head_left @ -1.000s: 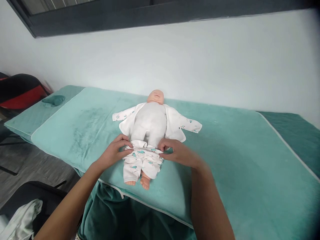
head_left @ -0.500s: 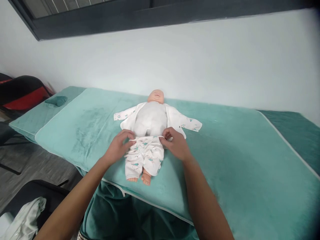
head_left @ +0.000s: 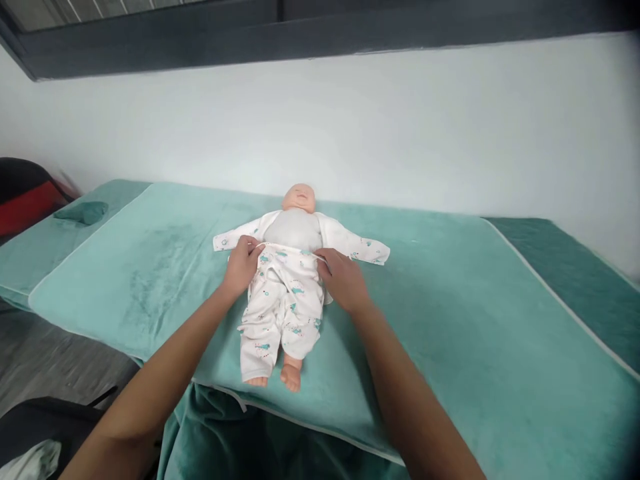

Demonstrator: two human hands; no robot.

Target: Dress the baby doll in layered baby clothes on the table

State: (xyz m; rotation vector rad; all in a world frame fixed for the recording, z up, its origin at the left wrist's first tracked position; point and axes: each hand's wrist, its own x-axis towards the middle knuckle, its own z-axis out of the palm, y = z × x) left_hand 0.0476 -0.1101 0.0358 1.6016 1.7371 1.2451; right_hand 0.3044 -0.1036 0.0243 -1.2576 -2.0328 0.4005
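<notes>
A baby doll [head_left: 295, 227] lies on its back on a teal padded mat [head_left: 150, 267], head toward the wall. It wears white printed trousers [head_left: 283, 307] and an open white printed top [head_left: 350, 243] spread under it. My left hand [head_left: 243, 263] pinches the trousers' waistband at the doll's left side of the picture. My right hand [head_left: 340, 277] grips the waistband on the other side. The waistband sits across the doll's belly. Two bare feet [head_left: 280, 379] poke out of the trouser legs.
The mat covers a table draped in darker teal cloth [head_left: 575, 267] against a white wall. A small dark green cloth [head_left: 83, 212] lies at the far left. A black and red chair [head_left: 23, 200] stands at the left edge; a dark seat with pale fabric [head_left: 30, 460] is lower left.
Both hands have pulled the trousers' waistband up from the doll's hips to its belly, and the trouser legs are now stretched out. The camera view shifted slightly.
</notes>
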